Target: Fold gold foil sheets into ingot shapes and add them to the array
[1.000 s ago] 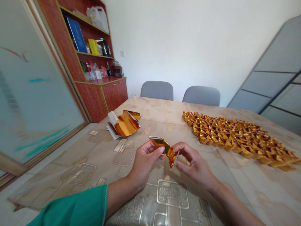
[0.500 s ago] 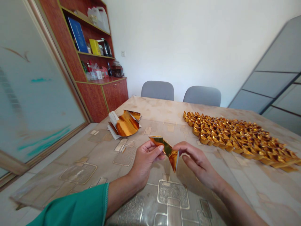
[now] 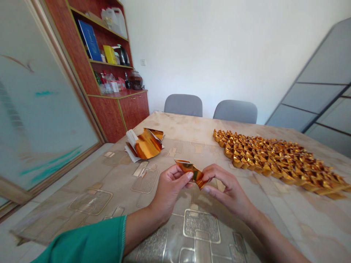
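A small folded piece of gold foil paper [image 3: 190,169] is held just above the table between both hands. My left hand [image 3: 170,188] pinches its left end with thumb and forefinger. My right hand [image 3: 227,188] pinches its right end, fingers curled around the folded tip. To the left lies a loose stack of gold foil sheets [image 3: 146,144] on white paper. To the right, several finished gold folded pieces [image 3: 274,159] lie in tight rows.
The table [image 3: 197,226] has a beige patterned cover. Two grey chairs [image 3: 211,107] stand at its far side. A red wooden cabinet [image 3: 115,98] with shelves of books and bottles stands at the left by a glass partition [image 3: 41,102].
The hanging right flap of the foil piece has been folded up, so the piece is now smaller. My right hand has closed in on its tip. The left hand has barely moved.
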The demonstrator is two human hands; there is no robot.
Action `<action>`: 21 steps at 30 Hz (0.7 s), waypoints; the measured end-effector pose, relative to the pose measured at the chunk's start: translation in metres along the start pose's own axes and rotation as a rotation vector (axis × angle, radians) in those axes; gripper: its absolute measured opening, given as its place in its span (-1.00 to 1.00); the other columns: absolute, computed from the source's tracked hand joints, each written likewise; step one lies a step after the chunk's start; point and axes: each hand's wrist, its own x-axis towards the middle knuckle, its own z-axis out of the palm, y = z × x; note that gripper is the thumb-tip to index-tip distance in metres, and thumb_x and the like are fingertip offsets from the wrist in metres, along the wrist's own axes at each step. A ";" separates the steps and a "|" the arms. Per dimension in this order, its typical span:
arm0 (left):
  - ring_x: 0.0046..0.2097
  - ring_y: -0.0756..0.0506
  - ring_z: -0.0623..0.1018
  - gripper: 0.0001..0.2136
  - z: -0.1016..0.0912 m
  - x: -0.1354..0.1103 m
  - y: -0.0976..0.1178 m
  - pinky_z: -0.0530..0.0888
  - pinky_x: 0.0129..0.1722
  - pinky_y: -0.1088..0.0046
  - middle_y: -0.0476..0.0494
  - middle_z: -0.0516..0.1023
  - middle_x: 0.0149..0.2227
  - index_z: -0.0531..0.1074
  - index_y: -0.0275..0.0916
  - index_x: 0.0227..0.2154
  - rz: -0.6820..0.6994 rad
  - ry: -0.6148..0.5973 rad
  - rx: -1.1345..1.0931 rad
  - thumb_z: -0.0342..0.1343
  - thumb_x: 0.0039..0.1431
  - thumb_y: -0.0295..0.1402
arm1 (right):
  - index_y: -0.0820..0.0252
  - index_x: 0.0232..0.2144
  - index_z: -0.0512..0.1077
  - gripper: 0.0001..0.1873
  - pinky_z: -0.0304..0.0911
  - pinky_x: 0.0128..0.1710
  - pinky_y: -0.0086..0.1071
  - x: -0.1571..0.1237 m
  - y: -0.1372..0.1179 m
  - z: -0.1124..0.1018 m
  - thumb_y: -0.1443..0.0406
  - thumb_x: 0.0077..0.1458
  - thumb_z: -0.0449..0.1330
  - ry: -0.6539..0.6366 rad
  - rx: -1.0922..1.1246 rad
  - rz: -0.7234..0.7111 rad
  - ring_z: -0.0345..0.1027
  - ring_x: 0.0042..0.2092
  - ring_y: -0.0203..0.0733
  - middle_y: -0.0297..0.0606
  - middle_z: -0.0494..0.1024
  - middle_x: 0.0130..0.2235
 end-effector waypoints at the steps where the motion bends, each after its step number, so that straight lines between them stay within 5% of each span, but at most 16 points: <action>1: -0.38 0.06 0.53 -0.82 0.000 0.000 0.000 0.45 -0.41 0.63 -0.04 0.62 -0.37 0.56 -0.28 -0.37 0.010 -0.008 0.012 0.37 -0.04 -0.34 | 0.09 -0.29 0.44 -0.99 0.26 -0.20 -0.28 0.000 0.000 0.001 0.29 0.22 0.21 0.022 0.000 0.011 0.37 -0.22 -0.17 -0.28 0.49 -0.28; 11: -0.33 -0.01 0.58 -0.73 0.004 -0.002 -0.005 0.52 -0.40 0.57 -0.15 0.66 -0.30 0.57 -0.32 -0.33 -0.016 0.039 -0.002 0.42 -0.13 -0.34 | 0.13 -0.39 0.38 -0.91 0.19 -0.38 -0.39 -0.003 0.004 0.020 0.29 0.15 0.22 0.266 0.095 0.271 0.28 -0.37 -0.25 -0.37 0.42 -0.42; 21: -0.32 -0.03 0.60 -0.72 0.004 -0.002 -0.009 0.54 -0.38 0.55 -0.16 0.67 -0.29 0.57 -0.32 -0.34 -0.004 0.024 0.012 0.43 -0.14 -0.35 | 0.13 -0.37 0.36 -0.91 0.18 -0.42 -0.41 -0.001 0.003 0.023 0.34 0.08 0.24 0.300 0.108 0.268 0.26 -0.42 -0.29 -0.40 0.40 -0.43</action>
